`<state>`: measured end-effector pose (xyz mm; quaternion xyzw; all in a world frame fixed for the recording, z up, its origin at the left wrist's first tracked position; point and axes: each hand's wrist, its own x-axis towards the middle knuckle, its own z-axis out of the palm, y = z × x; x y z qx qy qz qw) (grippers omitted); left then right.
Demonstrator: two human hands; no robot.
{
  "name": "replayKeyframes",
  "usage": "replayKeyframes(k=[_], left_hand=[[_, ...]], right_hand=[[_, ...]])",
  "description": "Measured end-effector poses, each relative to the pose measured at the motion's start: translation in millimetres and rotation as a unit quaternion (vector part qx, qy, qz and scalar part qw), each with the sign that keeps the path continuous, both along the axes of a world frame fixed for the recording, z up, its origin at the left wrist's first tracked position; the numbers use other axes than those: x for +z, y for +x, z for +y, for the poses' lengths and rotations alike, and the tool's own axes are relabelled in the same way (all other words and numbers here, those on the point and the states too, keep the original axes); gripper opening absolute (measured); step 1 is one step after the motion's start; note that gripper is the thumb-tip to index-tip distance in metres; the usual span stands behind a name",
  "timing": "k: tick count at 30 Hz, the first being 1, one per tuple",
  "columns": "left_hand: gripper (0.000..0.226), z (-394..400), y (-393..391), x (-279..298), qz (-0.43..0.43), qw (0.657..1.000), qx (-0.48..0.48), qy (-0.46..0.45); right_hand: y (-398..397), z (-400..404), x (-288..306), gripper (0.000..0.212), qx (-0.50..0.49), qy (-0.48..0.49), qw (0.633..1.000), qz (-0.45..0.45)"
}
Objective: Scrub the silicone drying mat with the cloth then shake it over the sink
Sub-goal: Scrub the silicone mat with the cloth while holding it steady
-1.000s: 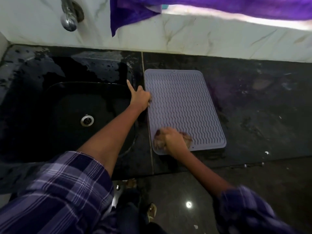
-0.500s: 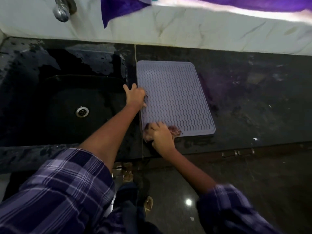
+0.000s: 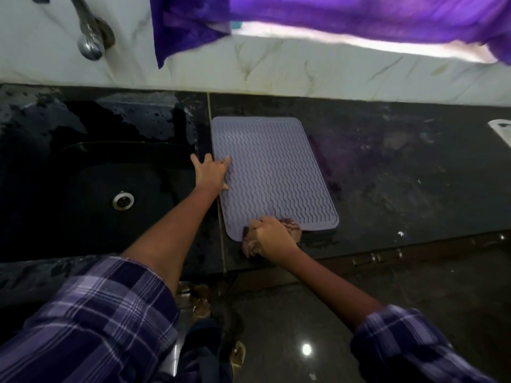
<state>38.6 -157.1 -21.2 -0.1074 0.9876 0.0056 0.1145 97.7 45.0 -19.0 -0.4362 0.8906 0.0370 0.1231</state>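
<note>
A lavender silicone drying mat (image 3: 272, 172) with wavy ridges lies flat on the dark stone counter, just right of the sink. My left hand (image 3: 211, 172) presses on the mat's left edge with its fingers spread. My right hand (image 3: 272, 239) grips a crumpled brownish cloth (image 3: 290, 229) at the mat's near edge; part of the cloth hangs over onto the counter.
A black sink (image 3: 91, 200) with a round metal drain (image 3: 123, 200) sits to the left, under a chrome tap (image 3: 90, 31). Purple fabric (image 3: 318, 15) hangs over the marble wall behind. A white object (image 3: 500, 131) lies at the counter's far right.
My right hand has moved the cloth along the mat's near edge, partly off it. My left hand's fingers have spread further onto the mat's left edge.
</note>
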Motion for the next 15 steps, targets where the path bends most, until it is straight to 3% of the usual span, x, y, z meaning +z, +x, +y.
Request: replayKeyframes(k=[5, 9, 12, 15], left_hand=[[0.085, 0, -1, -3, -0.012, 1.0, -0.008, -0.007], [0.088, -6, -6, -4, -0.024, 1.0, -0.008, 0.013], [0.086, -15, -16, 5, -0.037, 0.998, -0.006, 0.058], [0.071, -28, -29, 13, -0.013, 0.999, 0.003, 0.041]], right_hand=[[-31, -13, 19, 0.019, -0.012, 0.047, 0.999, 0.021], [-39, -10, 31, 0.029, -0.081, 0.107, 0.98, -0.147], [-78, -21, 50, 0.02, -0.162, 0.018, 0.963, -0.213], [-120, -43, 60, 0.023, -0.174, -0.009, 0.971, -0.164]])
